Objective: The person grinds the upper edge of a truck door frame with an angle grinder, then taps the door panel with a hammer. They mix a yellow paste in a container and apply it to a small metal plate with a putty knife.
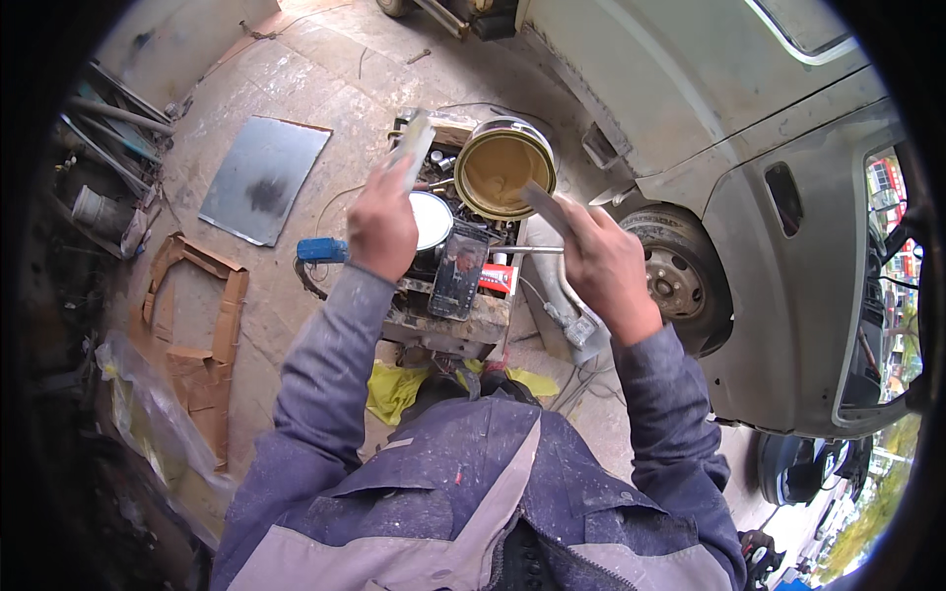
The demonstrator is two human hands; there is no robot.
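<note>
My left hand [384, 225] is closed around a pale, flat spreader [414, 143], smeared by motion and raised over the cart's far left corner. In my right hand [613, 271] is a dark-bladed putty knife [548, 210], its tip overlapping the near right rim of a large open can [475, 158]. Tan putty [503, 175] covers the can's inside. Beside my left hand lies a round white lid or tub top [432, 223]. A phone [460, 274] leans upright at the cart's near side, with a red and white tube [498, 279] to its right.
The cluttered cart [424, 323] stands before my legs. A grey-green vehicle body [778, 266] and its wheel [680, 281] bound the right. On the floor at left are a metal sheet [264, 182], cardboard [232, 315] and clear plastic [153, 394]. A blue block [321, 250] juts from the cart.
</note>
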